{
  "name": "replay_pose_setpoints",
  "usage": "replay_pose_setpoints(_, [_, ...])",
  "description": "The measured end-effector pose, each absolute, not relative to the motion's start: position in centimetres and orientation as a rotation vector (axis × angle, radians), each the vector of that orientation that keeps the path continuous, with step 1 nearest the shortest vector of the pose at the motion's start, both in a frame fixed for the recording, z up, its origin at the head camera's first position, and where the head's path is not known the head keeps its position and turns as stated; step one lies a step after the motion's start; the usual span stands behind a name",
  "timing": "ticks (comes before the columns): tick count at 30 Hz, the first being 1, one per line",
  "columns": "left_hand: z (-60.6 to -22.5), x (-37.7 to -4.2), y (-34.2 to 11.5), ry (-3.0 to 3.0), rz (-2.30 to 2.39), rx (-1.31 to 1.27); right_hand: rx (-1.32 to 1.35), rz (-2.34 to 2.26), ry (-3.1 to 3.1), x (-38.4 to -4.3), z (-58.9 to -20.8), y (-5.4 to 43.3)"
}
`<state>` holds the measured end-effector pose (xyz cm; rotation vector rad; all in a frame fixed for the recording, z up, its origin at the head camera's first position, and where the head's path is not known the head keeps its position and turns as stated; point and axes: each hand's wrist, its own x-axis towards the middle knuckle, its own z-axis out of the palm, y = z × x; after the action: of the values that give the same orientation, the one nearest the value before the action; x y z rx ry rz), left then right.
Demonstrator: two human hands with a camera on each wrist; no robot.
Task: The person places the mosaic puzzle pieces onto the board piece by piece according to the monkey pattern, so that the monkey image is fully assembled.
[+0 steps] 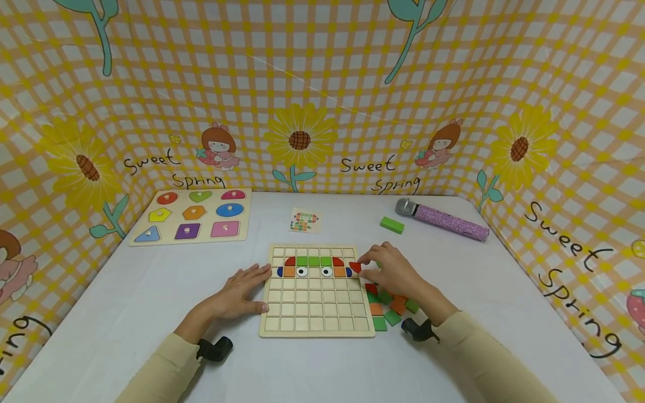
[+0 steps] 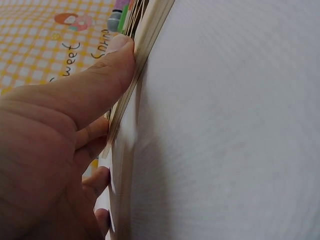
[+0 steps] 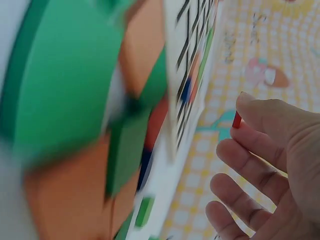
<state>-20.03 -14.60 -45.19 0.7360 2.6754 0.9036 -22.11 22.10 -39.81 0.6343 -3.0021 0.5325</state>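
Note:
A wooden grid board (image 1: 316, 323) lies flat on the table, with red, green, orange and blue tiles and two round eye tiles (image 1: 302, 272) set in its upper rows. My left hand (image 1: 233, 298) rests at the board's left edge, its thumb and fingers touching the side with nothing gripped. Over the board's upper right edge, my right hand (image 1: 395, 273) pinches a red tile (image 1: 355, 267) between thumb and finger; in the right wrist view the red tile (image 3: 237, 119) shows edge-on. Loose green, orange and red tiles (image 1: 392, 318) lie beside the board, below that hand.
A small pattern card (image 1: 311, 228) lies behind the board. At the back left is a shape puzzle board (image 1: 171, 215) with knobbed pieces. A green block (image 1: 392, 225) and a purple glittery microphone (image 1: 448, 220) lie at the back right. Patterned cloth (image 1: 302, 84) walls the table.

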Motion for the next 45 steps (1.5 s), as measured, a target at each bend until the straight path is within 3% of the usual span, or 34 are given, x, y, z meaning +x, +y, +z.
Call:
replay_pose_setpoints(12, [-45.2,-20.1,-14.7,2.670,0.912,0.749,0.900,0.498,-2.818,-20.4,-40.1,15.5])
replay_pose_setpoints(22, [-45.2,-20.1,-14.6,2.671,0.906,0.738,0.849,0.578,-2.904,-20.5,-40.7,10.7])
replay_pose_setpoints(45, [-45.1,-20.0,-14.6,2.665,0.922,0.726,0.795,0.601,-2.959,-21.4,-42.9,8.3])
